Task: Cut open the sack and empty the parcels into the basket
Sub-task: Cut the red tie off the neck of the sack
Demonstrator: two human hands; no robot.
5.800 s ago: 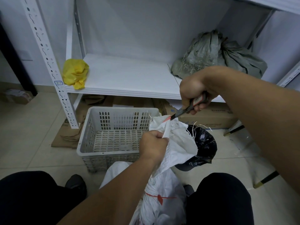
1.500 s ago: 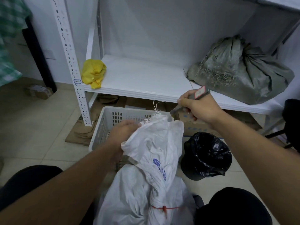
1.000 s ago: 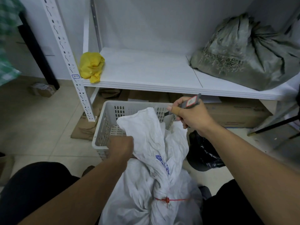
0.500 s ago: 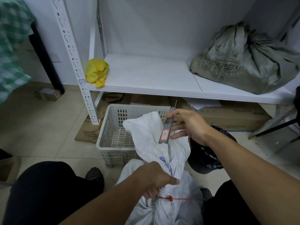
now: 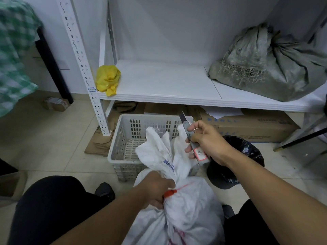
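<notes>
Sack of white woven plastic (image 5: pixel 184 209) stands on the floor between the person's knees, its neck bunched and bound by a red plastic tie (image 5: pixel 170 192). Its loose top flops forward over the near rim of the grey perforated plastic basket (image 5: pixel 122 138), in which no parcels show.

A second ago the left hand (image 5: pixel 155 189) gripped that loose top. It has since slid down to the neck, where its fingers (image 5: pixel 168 183) are now clamped round the gathered cloth right at the tie. The right hand (image 5: pixel 208 140) has turned the grey utility knife (image 5: pixel 192 138) over, so the blade points up and away above the basket's far rim. Its fingers (image 5: pixel 189 149) are closed round the handle, whose labelled end hangs lowest.

To my eye the work is moving from the flap to the tie. The sack is still shut, and cutting that red band looks like the step that would free the mouth for tipping.

The knife hangs above and to the right of the tie, apart from it, while the left hand touches it. The blade would pass close to those knuckles.

A black bin bag (image 5: pixel 247 156) sits just right of the sack. Behind, a white metal shelf (image 5: pixel 168 85) carries a yellow plastic bag (image 5: pixel 108 80) and a grey-green woven sack (image 5: pixel 265 71).
</notes>
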